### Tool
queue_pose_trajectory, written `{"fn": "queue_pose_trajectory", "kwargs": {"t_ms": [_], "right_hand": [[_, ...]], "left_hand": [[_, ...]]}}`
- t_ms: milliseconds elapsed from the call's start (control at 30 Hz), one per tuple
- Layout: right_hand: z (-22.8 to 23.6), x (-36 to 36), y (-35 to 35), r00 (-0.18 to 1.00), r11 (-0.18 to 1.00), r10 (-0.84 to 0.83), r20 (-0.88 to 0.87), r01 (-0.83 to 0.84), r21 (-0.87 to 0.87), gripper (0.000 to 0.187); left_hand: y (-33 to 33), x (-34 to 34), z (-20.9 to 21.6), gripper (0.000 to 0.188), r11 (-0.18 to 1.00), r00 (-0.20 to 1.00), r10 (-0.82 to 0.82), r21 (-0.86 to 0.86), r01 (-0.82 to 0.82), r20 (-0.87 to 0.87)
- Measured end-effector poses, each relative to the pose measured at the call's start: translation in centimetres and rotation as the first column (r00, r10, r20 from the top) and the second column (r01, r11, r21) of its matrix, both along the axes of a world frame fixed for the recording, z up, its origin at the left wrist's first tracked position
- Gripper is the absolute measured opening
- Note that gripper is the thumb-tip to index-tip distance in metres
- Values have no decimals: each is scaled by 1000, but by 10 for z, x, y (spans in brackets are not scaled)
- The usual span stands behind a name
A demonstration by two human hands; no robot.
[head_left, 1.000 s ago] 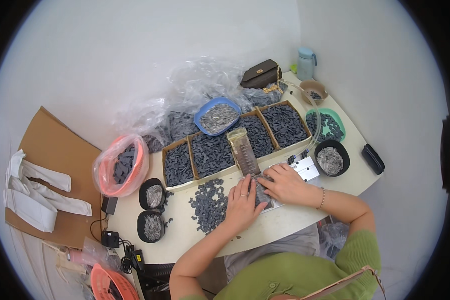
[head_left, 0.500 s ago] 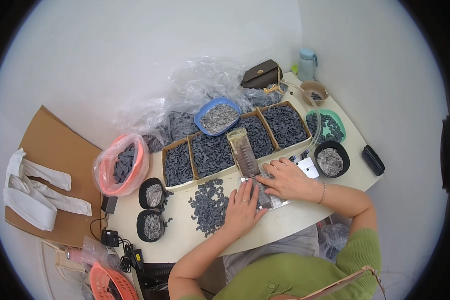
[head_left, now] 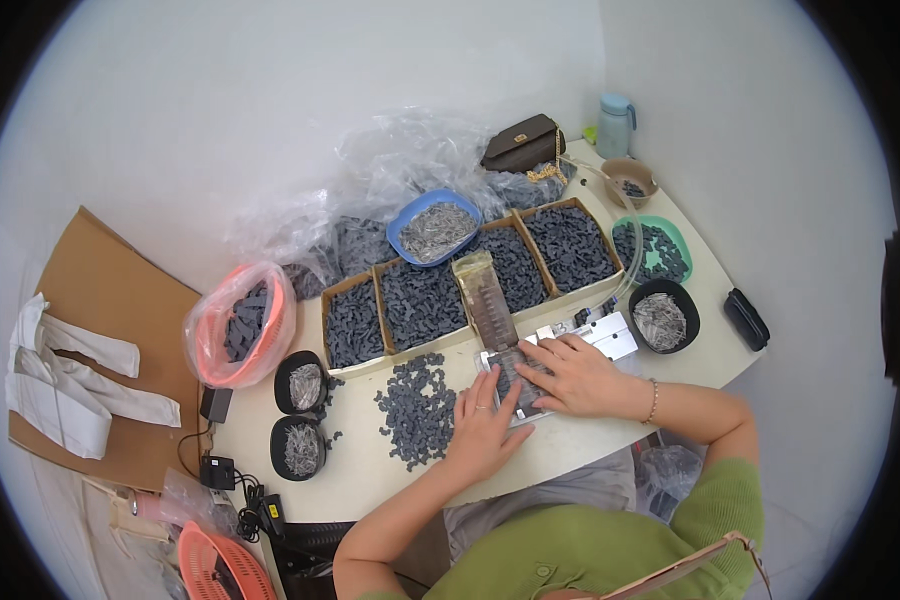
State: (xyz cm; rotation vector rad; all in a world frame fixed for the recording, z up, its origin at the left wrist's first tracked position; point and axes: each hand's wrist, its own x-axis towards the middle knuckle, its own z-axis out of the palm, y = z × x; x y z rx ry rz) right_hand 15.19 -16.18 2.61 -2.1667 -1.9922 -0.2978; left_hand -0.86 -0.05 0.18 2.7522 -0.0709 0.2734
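A silver metal fixture lies at the table's front edge, with rows of small dark pieces in its tray. My left hand rests at the tray's left side, fingers stretched out and fingertips on its edge. On the right, my right hand lies over the tray with fingers spread, touching the dark pieces; its palm covers part of the fixture. A clear taped box with a row of dark parts adjoins the tray's far end. Left of my left hand is a loose pile of small dark grey pieces.
Behind stands a divided cardboard box full of dark pieces, with a blue tray of metal pins on it. Black bowls of pins flank the work. Right are a green tray and black case; left, a pink basket.
My right hand has shifted slightly down and to the right across the tray. More of the fixture's silver far side shows now. The left hand has barely moved.
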Motion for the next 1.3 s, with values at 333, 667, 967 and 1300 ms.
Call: {"fn": "queue_pose_trajectory", "kwargs": {"t_ms": [333,667,967,1300], "right_hand": [[3,-8,-1,1000,999,14,-10,-13,40,49],[1,15,42,964,996,25,-266,-48,-81,18],[49,90,144,852,849,21,-523,261,460,13],[40,66,112,977,860,-38,-211,140,492,19]], "left_hand": [[9,6,2,67,998,999,36,54,-38,41],[-1,-8,6,71,990,999,-38,136,35,24],[15,15,0,75,979,996,-21,206,2,91],[44,-32,-5,31,961,934,-277,72,267,224]]}}
